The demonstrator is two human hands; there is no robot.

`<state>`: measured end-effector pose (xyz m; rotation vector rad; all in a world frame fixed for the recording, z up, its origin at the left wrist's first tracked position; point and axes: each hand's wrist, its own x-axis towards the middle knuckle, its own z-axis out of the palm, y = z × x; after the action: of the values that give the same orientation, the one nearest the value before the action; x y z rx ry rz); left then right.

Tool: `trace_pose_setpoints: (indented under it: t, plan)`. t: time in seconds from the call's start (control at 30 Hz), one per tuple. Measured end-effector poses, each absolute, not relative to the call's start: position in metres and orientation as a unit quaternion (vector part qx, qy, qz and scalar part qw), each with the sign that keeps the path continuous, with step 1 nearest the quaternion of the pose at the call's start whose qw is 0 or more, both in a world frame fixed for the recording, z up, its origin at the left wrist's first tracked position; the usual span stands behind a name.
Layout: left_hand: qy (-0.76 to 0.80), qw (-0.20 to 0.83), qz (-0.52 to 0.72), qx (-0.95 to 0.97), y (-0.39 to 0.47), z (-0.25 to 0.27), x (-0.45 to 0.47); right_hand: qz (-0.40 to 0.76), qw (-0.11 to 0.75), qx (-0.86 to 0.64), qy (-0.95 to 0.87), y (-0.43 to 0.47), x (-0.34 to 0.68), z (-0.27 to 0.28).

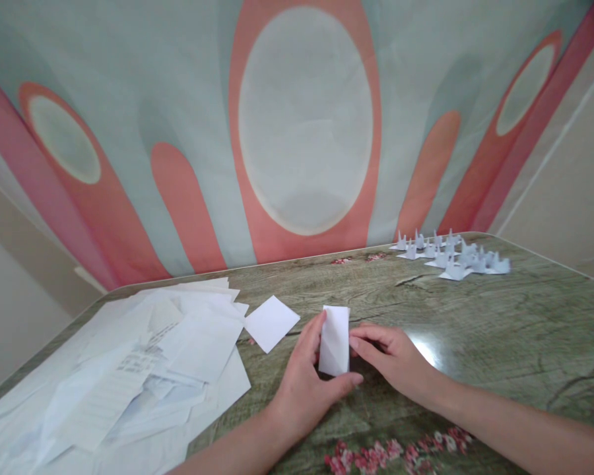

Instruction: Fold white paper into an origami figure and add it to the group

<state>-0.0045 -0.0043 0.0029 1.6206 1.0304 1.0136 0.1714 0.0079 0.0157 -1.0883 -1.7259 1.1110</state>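
Observation:
A small white sheet of paper, folded into a narrow upright rectangle, is between my hands above the table. My left hand curves round its left side and lower edge, the thumb lying below it and the fingers along its left edge. At the right edge, my right hand pinches the paper between thumb and forefinger. Left of my hands lies a white paper square, turned like a diamond on the table.
A wide, loose pile of white papers, some printed, covers the table's left side. Several folded white paper figures with upright points stand at the back right of the wood-grain table. A patterned backdrop hangs behind.

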Motion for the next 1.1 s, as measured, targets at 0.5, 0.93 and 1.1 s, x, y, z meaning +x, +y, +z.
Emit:
trace_pose_setpoints:
  t: [0.5,0.93,1.1]
  plan:
    - [0.403,0.515,0.408,0.637,-0.007,0.007,-0.003,0.432,0.392,-0.438,-0.684,0.008,0.172,0.017]
    - [0.436,0.525,0.446,0.579,-0.005,0.015,-0.009,0.434,0.402,-0.477,-0.651,0.013,0.175,0.013]
    - [0.449,0.533,0.448,0.559,-0.004,0.016,-0.005,0.453,0.402,-0.469,-0.643,0.015,0.177,0.01]
